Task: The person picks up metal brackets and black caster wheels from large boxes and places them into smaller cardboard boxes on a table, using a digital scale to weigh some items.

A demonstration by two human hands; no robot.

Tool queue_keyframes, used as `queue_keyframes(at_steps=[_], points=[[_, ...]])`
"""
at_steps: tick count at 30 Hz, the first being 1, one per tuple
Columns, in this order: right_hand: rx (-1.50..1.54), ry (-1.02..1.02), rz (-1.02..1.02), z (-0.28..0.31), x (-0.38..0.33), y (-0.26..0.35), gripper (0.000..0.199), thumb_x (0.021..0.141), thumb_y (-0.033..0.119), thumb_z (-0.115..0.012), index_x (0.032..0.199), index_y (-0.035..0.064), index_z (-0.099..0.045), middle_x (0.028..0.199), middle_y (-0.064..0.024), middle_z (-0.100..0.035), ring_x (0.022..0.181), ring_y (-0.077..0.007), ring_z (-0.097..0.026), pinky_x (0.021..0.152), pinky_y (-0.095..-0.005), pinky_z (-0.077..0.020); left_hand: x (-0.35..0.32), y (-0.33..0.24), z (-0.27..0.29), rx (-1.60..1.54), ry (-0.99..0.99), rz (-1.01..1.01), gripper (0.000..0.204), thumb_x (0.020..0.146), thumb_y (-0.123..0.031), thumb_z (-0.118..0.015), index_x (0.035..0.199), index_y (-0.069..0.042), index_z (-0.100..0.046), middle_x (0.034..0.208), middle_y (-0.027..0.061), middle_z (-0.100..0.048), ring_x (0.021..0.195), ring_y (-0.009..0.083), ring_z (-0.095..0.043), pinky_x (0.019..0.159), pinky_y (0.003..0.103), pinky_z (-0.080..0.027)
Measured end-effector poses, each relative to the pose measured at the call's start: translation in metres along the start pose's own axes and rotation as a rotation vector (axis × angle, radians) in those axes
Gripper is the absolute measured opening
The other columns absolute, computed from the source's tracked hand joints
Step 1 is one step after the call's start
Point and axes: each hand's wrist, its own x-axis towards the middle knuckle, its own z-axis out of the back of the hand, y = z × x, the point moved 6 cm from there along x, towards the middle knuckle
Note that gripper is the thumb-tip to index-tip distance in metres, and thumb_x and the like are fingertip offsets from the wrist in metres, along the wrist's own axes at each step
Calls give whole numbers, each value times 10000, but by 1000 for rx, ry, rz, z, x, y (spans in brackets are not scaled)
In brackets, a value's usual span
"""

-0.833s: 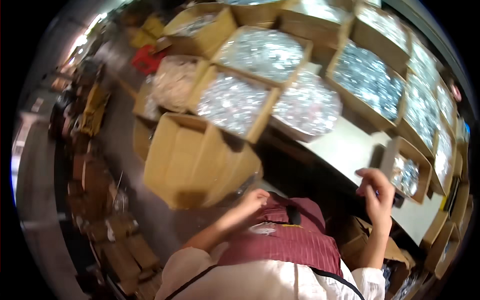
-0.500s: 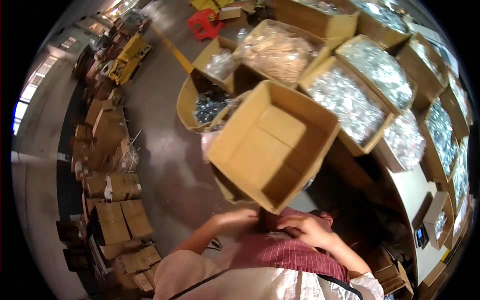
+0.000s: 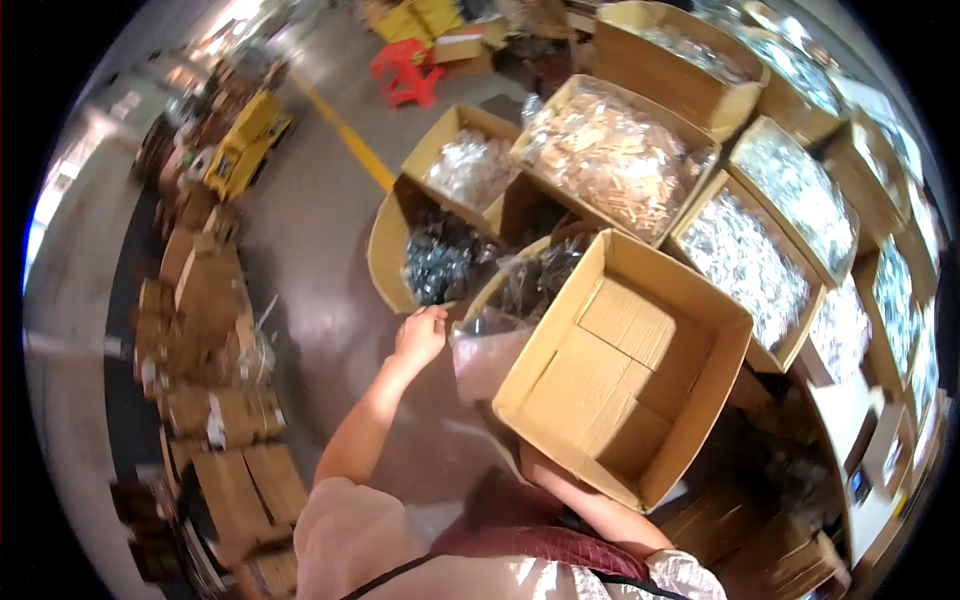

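Note:
An empty cardboard box [image 3: 590,365], its open top toward me, stands in front of me. My right hand [image 3: 540,468] is at its near lower side, the fingers hidden behind the cardboard. My left hand [image 3: 422,335] is stretched forward with curled fingers, close to the near edge of a rounded cardboard box [image 3: 386,255]. That box contains dark plastic-wrapped packets [image 3: 440,262]. Whether the left fingers pinch anything is too small to tell. Between the two boxes, a pinkish clear plastic bag [image 3: 488,365] hangs beside another box with dark wrapped contents [image 3: 545,275].
Cartons of clear-bagged parts [image 3: 745,260] crowd the right side, near a white tabletop [image 3: 845,415]. A larger carton [image 3: 615,150] has brownish packets. A red stool [image 3: 405,75] stands at the back. Stacked cardboard boxes [image 3: 240,490] line the left, beyond the grey floor [image 3: 310,250].
My hands were together at the maroon apron; now the left reaches forward to the rounded box and the right is at the empty box. The view has shifted, the boxes appearing lower and further right.

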Motion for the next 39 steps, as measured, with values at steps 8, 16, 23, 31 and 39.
queue_keyframes(at_steps=[8,16,23,31,39], points=[[-92,-227,-203,-28,33,-22,361,746,69,-616,1107,65,-620,1144,-194,-608,1107,-352,-566,958,-440,-450,169,135,-166,117,537,-172,501,775,-150,-531,1267,-65,-565,1126,300,-614,1092,420,-589,958,451,-460],[-213,-396,-336,-33,20,10,392,739,87,-627,1131,75,-613,1159,-205,-600,1133,-356,-552,981,-454,-433,181,188,-269,326,734,-233,616,906,-450,-499,1419,-125,-398,1227,284,-580,1160,424,-553,970,497,-459],[85,20,-576,-1,-24,89,481,715,178,-671,1191,150,-608,966,-149,-674,887,-353,-649,755,-420,-524,163,121,-105,-409,671,-178,506,672,-180,-679,1136,-47,-525,982,190,-661,769,330,-658,585,420,-532],[964,-994,-317,102,-96,127,630,712,113,-736,1300,39,-521,1128,-84,-615,915,-153,-628,769,-293,-544,55,-104,101,-1415,1271,-355,810,767,-127,-672,1474,-72,-281,1363,237,-461,976,298,-666,607,370,-619],[849,-1293,-556,72,-236,92,613,924,123,-616,1456,85,-315,1425,-155,-427,977,-192,-642,795,-308,-537,8,-172,46,-722,940,-549,821,878,-401,-684,1452,32,-289,1447,210,-375,1277,287,-462,849,351,-529]])
